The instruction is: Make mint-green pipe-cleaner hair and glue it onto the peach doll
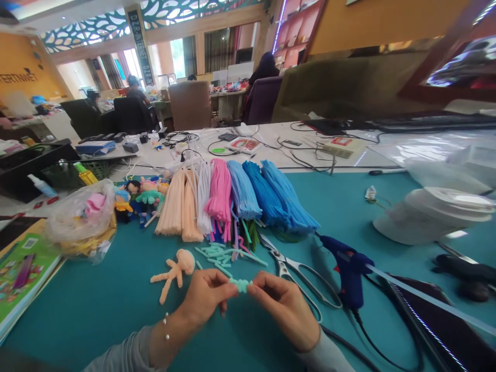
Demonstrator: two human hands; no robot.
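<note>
Between my two hands is a small mint-green piece of bent pipe cleaner (242, 285). My left hand (207, 297) pinches its left end, and my right hand (284, 305) pinches the right end. Just beyond my fingers lie several cut mint-green pipe cleaner pieces (217, 253). A peach doll figure (176, 271) made of pipe cleaner rests to the left, apart from my left hand. Large scissors (289, 263) lie partly opened beyond my right hand, with a blue glue gun (346, 268) farther right.
Bundles of pipe cleaners in peach (176, 206), pink (219, 194) and blue (279, 196) lie across the teal mat (127, 310). Finished small dolls (147, 196) and a plastic bag (83, 219) sit at left. A white paper roll (430, 214) stands at right. People sit in the background.
</note>
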